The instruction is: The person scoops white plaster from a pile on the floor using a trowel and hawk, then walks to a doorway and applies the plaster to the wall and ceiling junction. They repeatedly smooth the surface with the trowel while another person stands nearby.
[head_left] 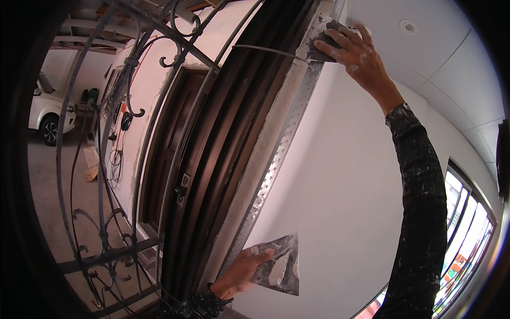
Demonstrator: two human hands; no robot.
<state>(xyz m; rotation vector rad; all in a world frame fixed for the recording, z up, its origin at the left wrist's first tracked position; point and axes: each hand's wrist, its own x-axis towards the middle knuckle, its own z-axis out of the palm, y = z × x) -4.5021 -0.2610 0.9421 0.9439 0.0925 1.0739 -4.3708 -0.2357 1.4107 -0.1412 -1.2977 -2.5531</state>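
My left hand [239, 272], low in the middle, grips a flat grey metal plate [289, 285] by its left side, with the thumb on top. Smears and a lump of pale plaster [279, 270] lie on the plate. High up, my right hand [355, 56] is closed over a plaster-caked scraper [320, 52], held against the upper part of the wall edge. Wet-looking plaster surrounds that spot. Down this edge runs a perforated metal corner bead [276, 162], beside a strip of rough grey render [260, 143]. Plaster specks cover my fingers and dark sleeve.
Left of the render stands a dark brown metal frame [212, 159] with a latch [183, 189]. A thin rod [265, 50] crosses it near the top. Further left are a scrolled iron grille [106, 250], a wooden door [178, 127] and a white car [50, 114]. A barred window [462, 228] is at right.
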